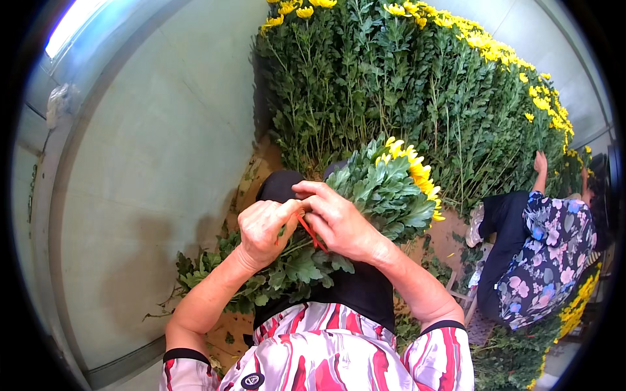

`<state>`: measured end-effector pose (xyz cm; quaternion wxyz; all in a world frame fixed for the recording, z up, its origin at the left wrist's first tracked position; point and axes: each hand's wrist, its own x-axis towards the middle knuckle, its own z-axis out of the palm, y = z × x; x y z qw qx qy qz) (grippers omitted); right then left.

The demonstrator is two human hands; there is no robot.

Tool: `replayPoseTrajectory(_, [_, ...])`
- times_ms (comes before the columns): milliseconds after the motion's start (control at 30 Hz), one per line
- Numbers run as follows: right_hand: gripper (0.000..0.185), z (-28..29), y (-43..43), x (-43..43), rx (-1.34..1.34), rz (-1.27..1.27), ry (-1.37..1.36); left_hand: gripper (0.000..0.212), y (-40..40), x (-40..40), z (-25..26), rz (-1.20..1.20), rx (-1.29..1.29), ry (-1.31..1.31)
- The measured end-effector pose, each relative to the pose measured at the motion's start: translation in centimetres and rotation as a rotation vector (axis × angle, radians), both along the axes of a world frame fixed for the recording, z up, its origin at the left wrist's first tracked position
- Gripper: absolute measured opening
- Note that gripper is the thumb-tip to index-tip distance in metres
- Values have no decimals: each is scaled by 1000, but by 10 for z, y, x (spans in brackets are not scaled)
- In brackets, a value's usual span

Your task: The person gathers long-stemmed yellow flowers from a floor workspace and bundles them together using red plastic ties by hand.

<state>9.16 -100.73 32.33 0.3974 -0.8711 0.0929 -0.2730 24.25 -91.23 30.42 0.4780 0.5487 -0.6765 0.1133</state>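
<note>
A bunch of yellow chrysanthemums (379,195) lies across my lap, its flower heads to the right and its leafy lower stems to the left. Above its middle, my left hand (264,226) pinches a red tie strip (309,228) between thumb and fingers. My right hand (335,220) meets it at the fingertips, holding the same strip. The red strip crosses over itself near the stems; how far it runs around them is hidden under the hands and leaves.
Tall upright yellow chrysanthemums (391,83) stand massed ahead, against a pale wall (161,161) on the left. At right sits another person in a floral top (547,259), one hand among the stems. More cut flowers (518,357) lie behind that person. Loose leaves litter the brown floor (445,239).
</note>
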Motion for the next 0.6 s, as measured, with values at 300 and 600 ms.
replayPoseTrajectory(300, [8, 3, -5, -9, 186, -10, -113, 25, 2, 7, 7, 12, 201, -86])
replayPoseTrajectory(600, [7, 28, 21, -39, 56, 84, -25, 20, 31, 33, 11, -251, 768, 978])
